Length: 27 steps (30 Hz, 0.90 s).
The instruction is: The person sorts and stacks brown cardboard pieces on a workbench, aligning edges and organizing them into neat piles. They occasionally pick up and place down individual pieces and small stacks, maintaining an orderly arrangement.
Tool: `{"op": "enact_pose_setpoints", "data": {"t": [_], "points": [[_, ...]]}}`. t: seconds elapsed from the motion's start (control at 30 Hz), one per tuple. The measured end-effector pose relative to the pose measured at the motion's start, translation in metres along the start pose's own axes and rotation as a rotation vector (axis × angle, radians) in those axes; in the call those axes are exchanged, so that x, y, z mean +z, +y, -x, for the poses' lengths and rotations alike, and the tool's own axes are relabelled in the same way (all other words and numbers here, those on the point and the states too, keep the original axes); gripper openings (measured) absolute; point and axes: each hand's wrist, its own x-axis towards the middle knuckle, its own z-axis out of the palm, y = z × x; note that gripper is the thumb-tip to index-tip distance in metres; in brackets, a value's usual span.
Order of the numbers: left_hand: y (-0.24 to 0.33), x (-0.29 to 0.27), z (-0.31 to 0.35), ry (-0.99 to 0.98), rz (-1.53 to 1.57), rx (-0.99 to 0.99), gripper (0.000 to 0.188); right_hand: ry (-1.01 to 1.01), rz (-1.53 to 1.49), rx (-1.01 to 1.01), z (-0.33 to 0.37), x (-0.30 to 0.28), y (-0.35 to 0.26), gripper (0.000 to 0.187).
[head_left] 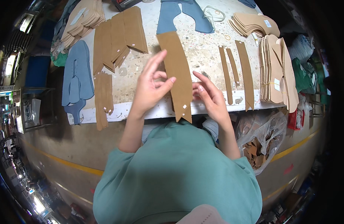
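Observation:
A wide brown strip of leather-like material [177, 71] lies in front of me, its notched lower end with small white stickers reaching past the table's near edge. My left hand [151, 87] is at the strip's left edge, fingers spread, thumb and fingertips just over that edge. On the other side, my right hand [213, 99] has its index finger stretched out and its curled fingers close to the strip's right edge. Whether those fingers touch it, I cannot tell. Neither hand is plainly gripping anything.
On the white, stained table [209, 52] sit stacked brown pieces [121, 33], narrow brown strips [224, 71], blue cut pieces [78, 72] and bundled tan pieces [270, 71]. A clear plastic bag of brown scraps [259, 145] stands below the right side.

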Motion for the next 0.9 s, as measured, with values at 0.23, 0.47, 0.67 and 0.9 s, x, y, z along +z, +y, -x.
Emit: {"op": "enact_pose_setpoints", "data": {"t": [0.23, 0.47, 0.67, 0.9], "points": [[-0.037, 0.002, 0.005, -0.052, -0.191, -0.151, 0.068, 0.007, 0.393, -0.036, 0.001, -0.001, 0.013, 0.038], [-0.027, -0.005, 0.008, -0.118, -0.215, -0.213, 0.068, 0.015, 0.395, -0.042, 0.012, 0.012, 0.008, 0.037], [-0.026, -0.002, 0.011, -0.122, -0.225, -0.185, 0.067, 0.032, 0.441, -0.068, 0.015, 0.014, 0.010, 0.037], [-0.025, -0.004, 0.018, -0.094, -0.308, -0.111, 0.061, 0.077, 0.596, -0.176, 0.013, 0.004, 0.007, 0.039]]}}
